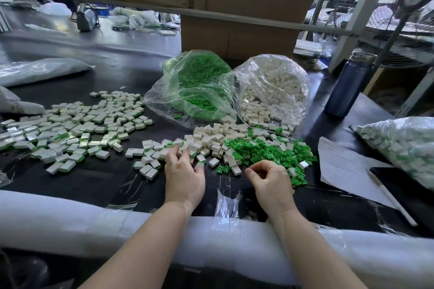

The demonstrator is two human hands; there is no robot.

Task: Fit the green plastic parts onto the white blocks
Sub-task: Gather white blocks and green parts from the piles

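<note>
The dark worktop [112, 178] carries two clear bags at the back: one of green parts [199, 82], one of white blocks [274, 84]. A spread of finished blocks [70, 129] lies at the left. Loose white blocks [211, 141] and loose green parts [265, 150] lie mixed at centre (directly beyond both hands). The left hand [184, 176] pinches a white block with curled fingers. The right hand [270, 180] is curled; its contents cannot be determined.

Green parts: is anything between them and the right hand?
Nothing visible. The right hand hovers with fingers curled beside the loose green parts; only bare black table lies between them.
</note>
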